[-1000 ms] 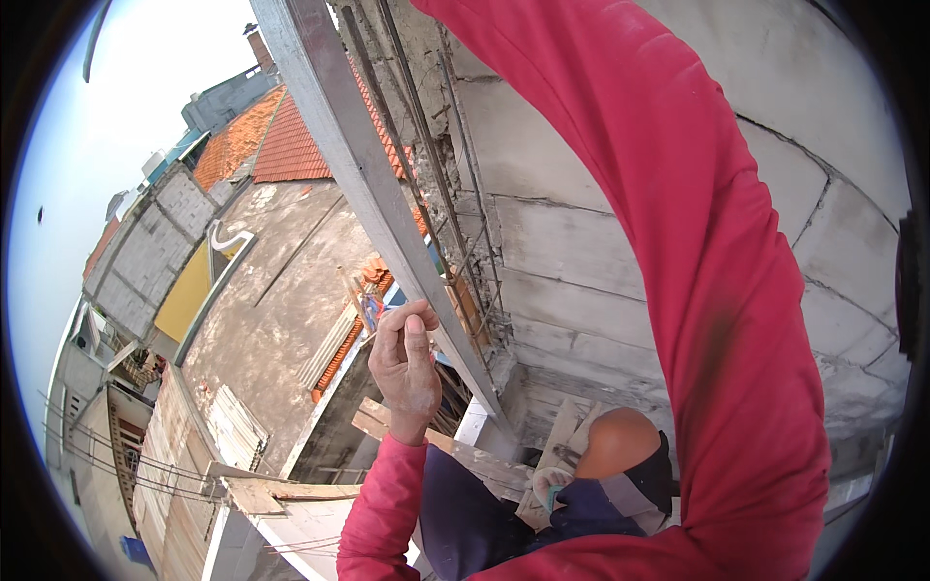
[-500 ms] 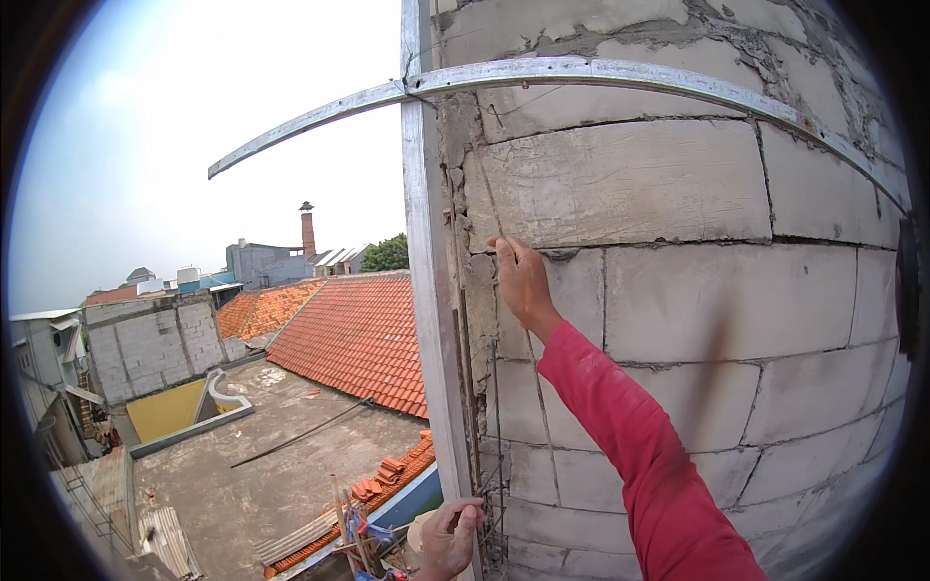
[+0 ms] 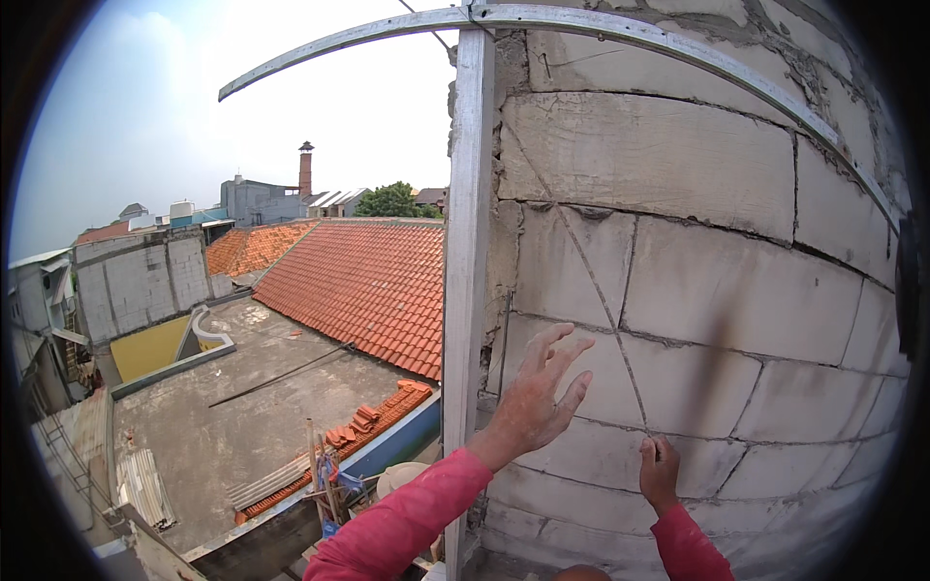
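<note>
One thin rod (image 3: 589, 264), seemingly ribbed steel, right fingers (image 3: 663, 448) clamped on it, left fingers (image 3: 570, 355) spread, rough blocks (image 3: 746, 295)

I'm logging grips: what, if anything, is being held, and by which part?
The right hand grips a thin rod by its lower end; the open left hand holds nothing.

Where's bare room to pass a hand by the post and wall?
Free: along the block wall, right of the thin rod and below the metal crossbar; also open air left of the metal post, below the crossbar's overhang. Crowded: between post and rod, where the left hand spreads open, and at the rod's lower end, in the right hand.
</note>
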{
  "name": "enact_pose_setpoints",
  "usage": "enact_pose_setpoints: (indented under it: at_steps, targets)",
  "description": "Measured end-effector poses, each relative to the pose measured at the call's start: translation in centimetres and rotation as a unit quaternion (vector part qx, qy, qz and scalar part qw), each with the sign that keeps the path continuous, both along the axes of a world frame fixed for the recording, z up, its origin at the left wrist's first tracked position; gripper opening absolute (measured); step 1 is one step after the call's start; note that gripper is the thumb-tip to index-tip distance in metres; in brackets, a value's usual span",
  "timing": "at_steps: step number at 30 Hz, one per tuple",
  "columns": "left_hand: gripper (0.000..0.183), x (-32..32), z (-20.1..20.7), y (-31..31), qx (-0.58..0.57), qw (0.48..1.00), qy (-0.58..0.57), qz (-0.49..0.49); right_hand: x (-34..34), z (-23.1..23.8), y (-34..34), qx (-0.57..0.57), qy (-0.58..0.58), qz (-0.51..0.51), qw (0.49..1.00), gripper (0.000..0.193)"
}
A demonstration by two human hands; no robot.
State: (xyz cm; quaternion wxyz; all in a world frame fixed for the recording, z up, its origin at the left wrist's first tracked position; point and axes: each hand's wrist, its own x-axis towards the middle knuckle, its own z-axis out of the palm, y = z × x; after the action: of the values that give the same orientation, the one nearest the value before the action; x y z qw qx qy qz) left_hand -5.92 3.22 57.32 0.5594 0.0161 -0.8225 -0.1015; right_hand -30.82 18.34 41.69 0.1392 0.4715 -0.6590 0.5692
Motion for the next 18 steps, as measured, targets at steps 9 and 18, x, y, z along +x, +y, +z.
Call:
enact_pose_setpoints:
  at_steps: [9,18]
  targets:
    - [0.076,-10.4,4.1,0.4,0.358,0.845,0.225,-0.328,-6.1,-21.0,25.2,0.173,0.043,-0.264,0.948,0.031]
    - [0.047,-13.4,0.9,4.1,0.42,0.815,0.056,-0.394,-8.8,-23.7,45.4,0.036,-0.254,-0.521,0.814,0.039]
